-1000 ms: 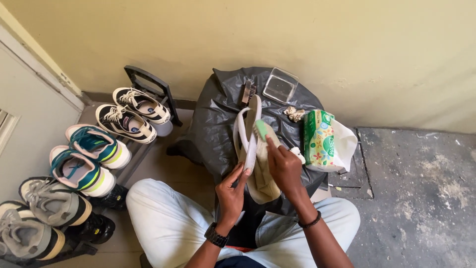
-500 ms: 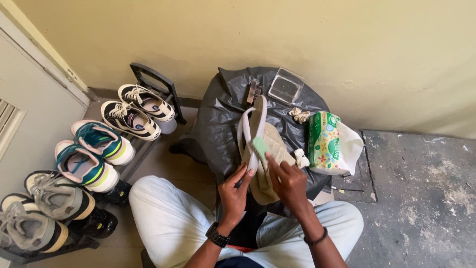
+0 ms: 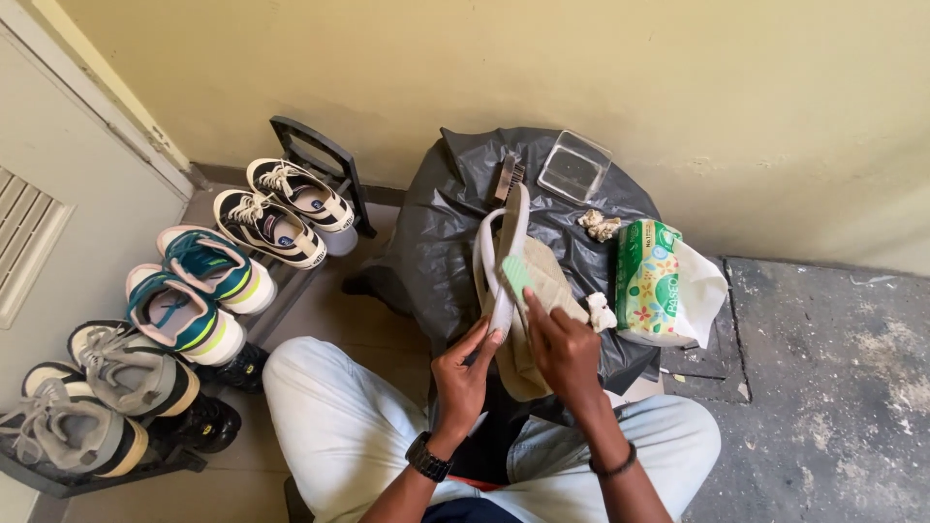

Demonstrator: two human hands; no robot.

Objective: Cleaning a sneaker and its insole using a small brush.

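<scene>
Seated, scrubbing a sandal over lap.
L hand (image 3: pixel 463 373) fingers closed on beige flip-flop (image 3: pixel 507 266) strap edge, held upright above knees; R hand (image 3: pixel 565 351) pinches green pad (image 3: pixel 515 274) against it. Beyond: black bag (image 3: pixel 441 242), tissue pack (image 3: pixel 647 281), brush (image 3: pixel 508 177), shoe rack (image 3: pixel 320 160). Wiping step; needs steady grip.

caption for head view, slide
Seated person's left hand holds a beige sandal while right hand rubs it with green sponge.

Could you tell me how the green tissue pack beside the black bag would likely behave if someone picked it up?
The tissue pack looks like soft film, so it would probably squash under the fingers. Being tissue, it is likely light for its size. The loose white sheet hanging out may flop or pull free.
</scene>
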